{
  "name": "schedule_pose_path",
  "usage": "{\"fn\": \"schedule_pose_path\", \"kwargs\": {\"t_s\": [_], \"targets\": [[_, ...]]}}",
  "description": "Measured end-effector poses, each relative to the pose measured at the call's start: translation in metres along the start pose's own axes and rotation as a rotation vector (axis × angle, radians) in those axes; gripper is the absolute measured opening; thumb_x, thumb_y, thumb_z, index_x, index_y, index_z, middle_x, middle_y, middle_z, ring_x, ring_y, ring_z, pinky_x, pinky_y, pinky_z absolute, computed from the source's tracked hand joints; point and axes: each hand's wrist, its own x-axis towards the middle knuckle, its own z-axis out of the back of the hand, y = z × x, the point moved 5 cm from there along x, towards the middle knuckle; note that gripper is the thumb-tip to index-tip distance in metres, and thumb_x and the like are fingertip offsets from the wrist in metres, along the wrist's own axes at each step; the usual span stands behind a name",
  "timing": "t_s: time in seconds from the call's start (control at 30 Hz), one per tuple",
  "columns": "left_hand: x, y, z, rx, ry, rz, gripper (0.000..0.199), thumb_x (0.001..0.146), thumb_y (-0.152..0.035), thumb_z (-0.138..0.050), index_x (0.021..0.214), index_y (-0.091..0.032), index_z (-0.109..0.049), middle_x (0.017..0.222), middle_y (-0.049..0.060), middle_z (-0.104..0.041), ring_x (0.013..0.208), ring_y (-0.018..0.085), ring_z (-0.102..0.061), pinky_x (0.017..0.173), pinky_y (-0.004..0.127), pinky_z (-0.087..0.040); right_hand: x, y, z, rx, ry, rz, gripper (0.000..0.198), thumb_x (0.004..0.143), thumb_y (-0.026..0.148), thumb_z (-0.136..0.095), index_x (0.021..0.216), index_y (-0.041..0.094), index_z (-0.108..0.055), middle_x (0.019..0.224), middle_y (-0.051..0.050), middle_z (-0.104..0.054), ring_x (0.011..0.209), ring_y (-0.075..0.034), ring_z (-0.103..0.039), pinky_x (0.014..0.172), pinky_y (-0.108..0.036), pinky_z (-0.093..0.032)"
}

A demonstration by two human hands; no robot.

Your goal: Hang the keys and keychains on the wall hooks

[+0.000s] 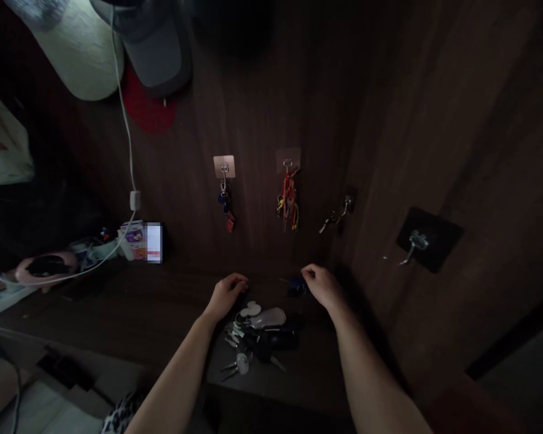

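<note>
A person's two bare forearms reach over a dark wooden shelf (pixel 163 307) toward a wood panel (pixel 253 120), in dim light. The left hand (pixel 225 295) is above the shelf, fingers curled in and fingertips close together; whether they hold anything small cannot be told. The right hand (pixel 322 286) has its thumb and forefinger drawn together at the right end of a dark blue key set (pixel 297 287) lying on the shelf; it is too dark to tell whether they grip it.

Between the forearms, nearer the viewer, lies a large key bunch (pixel 242 360), its metal keys fanned out, with a grey fob (pixel 271 317) and a black fob (pixel 281 339) beside them.

On the panel, the left hook (pixel 225 167) carries blue and red keys (pixel 227 208). The middle hook (pixel 288 162) carries keys with red cords (pixel 289 196). To the right, a third hook (pixel 347 202) holds a few metal keys (pixel 328 222), and a fourth hook (pixel 417 241) sits on a black square. At upper left hang a pale cap (pixel 84 60) and a grey cap (pixel 156 57), with a white cable (pixel 129 138) running down past them.
</note>
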Motion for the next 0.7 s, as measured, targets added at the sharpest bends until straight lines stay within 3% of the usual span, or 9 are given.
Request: {"fn": "schedule_pose_path", "kwargs": {"t_s": [0.1, 0.33, 0.7], "targets": [[0.0, -0.001, 0.001, 0.007, -0.004, 0.005, 0.019, 0.074, -0.033, -0.053, 0.083, -0.019, -0.064, 0.07, 0.001, -0.066, 0.066, 0.015, -0.06, 0.066, 0.025, -0.045, -0.001, -0.012, -0.004, -0.077, 0.069, -0.029, 0.03, 0.076, 0.012, -0.042, 0.089, 0.024, -0.066, 0.095, -0.005, -0.068, 0.09, -0.019, -0.061, 0.076, -0.028, -0.041], [-0.001, 0.0, 0.001, 0.016, 0.0, 0.0, 0.019, 0.074, -0.034, -0.054, 0.083, -0.02, -0.064, 0.071, 0.0, -0.067, 0.068, 0.015, -0.061, 0.067, 0.025, -0.045, -0.005, -0.006, -0.021, -0.156, 0.163, 0.088, 0.032, 0.07, 0.01, -0.055, 0.097, 0.022, -0.066, 0.102, -0.007, -0.064, 0.099, -0.021, -0.057, 0.082, -0.029, -0.041], [-0.001, -0.001, -0.001, 0.002, 0.009, -0.01, 0.02, 0.073, -0.034, -0.055, 0.083, -0.02, -0.066, 0.07, 0.0, -0.066, 0.067, 0.015, -0.06, 0.064, 0.024, -0.044, -0.017, 0.041, -0.056, 0.175, 0.18, 0.237, 0.018, 0.07, 0.011, -0.055, 0.083, 0.02, -0.064, 0.076, -0.001, -0.067, 0.074, -0.014, -0.062, 0.069, -0.024, -0.045]]}}
